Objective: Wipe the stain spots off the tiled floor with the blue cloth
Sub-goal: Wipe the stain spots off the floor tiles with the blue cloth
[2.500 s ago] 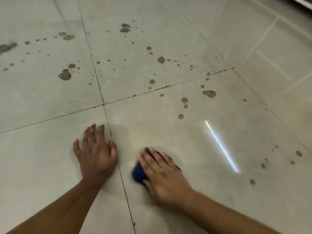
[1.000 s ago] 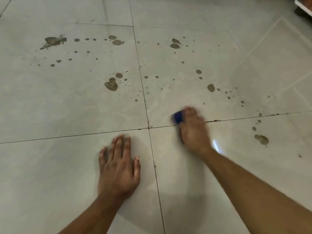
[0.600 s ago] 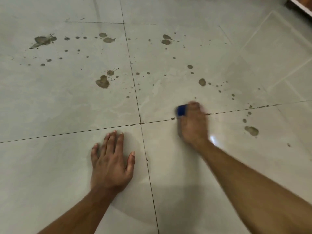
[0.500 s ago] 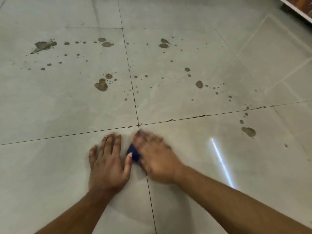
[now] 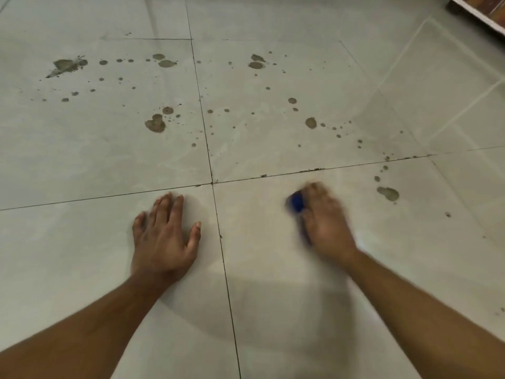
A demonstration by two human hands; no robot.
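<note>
My right hand presses a blue cloth flat on the near right tile; only a blue edge shows past the fingers, and the hand is blurred. My left hand lies flat on the near left tile, fingers spread, holding nothing. Brown stain spots are scattered over the far tiles: a large blot on the far left tile, a splash further left, a spot on the far right tile, and a blot to the right of the cloth.
Dark grout lines cross at a joint between my hands, with grime specks along the line to the right. A white-edged piece of furniture stands at the top right corner. Small specks lie at the right edge.
My right hand has swept the cloth from beside my left hand out to the right across the near right tile. The left hand has stayed planted.
</note>
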